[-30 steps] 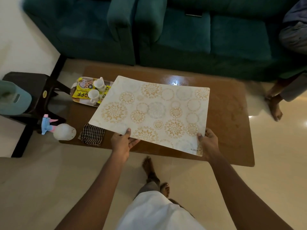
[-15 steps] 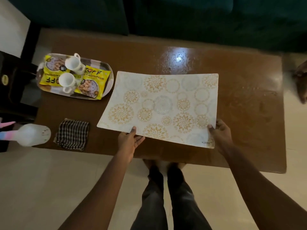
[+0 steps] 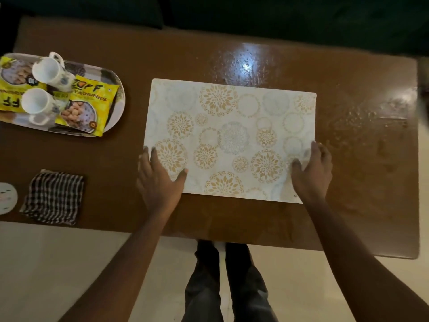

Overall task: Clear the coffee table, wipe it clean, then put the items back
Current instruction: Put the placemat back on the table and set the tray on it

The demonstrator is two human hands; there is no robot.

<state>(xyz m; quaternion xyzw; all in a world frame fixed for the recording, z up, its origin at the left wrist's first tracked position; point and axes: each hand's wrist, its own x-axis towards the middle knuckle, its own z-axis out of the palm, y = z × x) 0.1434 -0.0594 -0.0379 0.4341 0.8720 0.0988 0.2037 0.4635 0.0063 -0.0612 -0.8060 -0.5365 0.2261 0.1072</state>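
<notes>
A cream placemat with gold flower circles lies flat in the middle of the brown coffee table. My left hand rests flat on its near left corner, fingers straight. My right hand presses flat on its near right corner. An oval tray at the far left carries two white cups and two yellow snack packets. A checked cloth lies folded near the table's front left edge.
The round base of a white spray bottle shows at the left frame edge beside the cloth. A dark sofa runs along the table's far side. My legs stand on the pale floor at the front edge.
The placemat has gone from being held tilted above the table to lying flat on it. Both hands have let go of its near edge and now lie flat on its corners.
</notes>
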